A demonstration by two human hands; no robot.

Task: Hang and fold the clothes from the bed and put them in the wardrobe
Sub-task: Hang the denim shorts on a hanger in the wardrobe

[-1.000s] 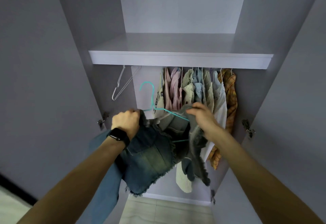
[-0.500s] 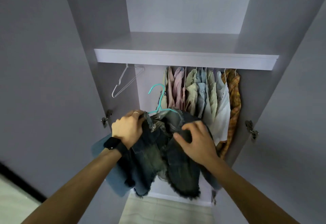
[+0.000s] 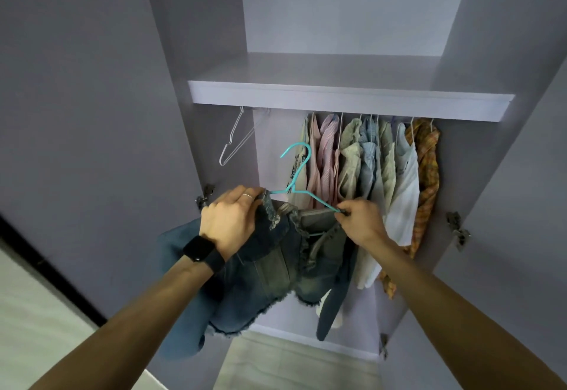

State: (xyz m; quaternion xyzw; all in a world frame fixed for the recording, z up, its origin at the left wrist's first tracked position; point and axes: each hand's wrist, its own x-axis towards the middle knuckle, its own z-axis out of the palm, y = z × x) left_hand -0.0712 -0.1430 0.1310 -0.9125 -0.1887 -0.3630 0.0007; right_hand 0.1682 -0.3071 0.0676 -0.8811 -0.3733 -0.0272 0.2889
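Since it left the shorts (image 3: 270,270), right hand (image 3: 363,224) pinches teal hanger (image 3: 302,171).

The person wears a black smartwatch (image 3: 199,250) and 1 silver ring (image 3: 247,195).

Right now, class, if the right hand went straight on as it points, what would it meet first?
The right hand points up-left: likely the hanger it pinches, then the hung shirts; depth unclear.

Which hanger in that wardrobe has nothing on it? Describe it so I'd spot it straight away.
Find the wardrobe shelf; just beneath its left end, apart from the row of hanging shirts, hangs a thin wire hanger. Unlike the teal hanger lower down, it is white and bare.
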